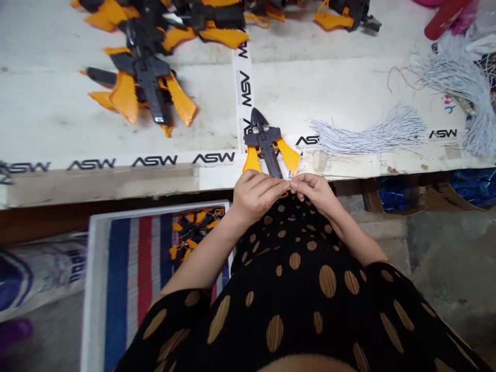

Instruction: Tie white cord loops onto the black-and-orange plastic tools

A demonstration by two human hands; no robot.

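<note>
A black and orange winged plastic piece [265, 140] lies at the table's front edge, its pointed end away from me. My left hand [259, 195] is closed around its near end, fingertips pressed together by a thin white tie. From the right, my right hand [312, 190] pinches the same white tie [290, 178] at the near end of the piece. The tie's exact path between the fingertips is too small to make out. A bundle of thin white ties [372, 130] lies on the table to the right of my hands.
More black and orange pieces [149, 82] lie at the table's [201, 98] left and back. Another bundle of ties [461, 82] and a red cylinder [445, 20] are at the right. Below the table stand a striped, white-rimmed container [132, 268] and cardboard boxes with blue items [399, 195].
</note>
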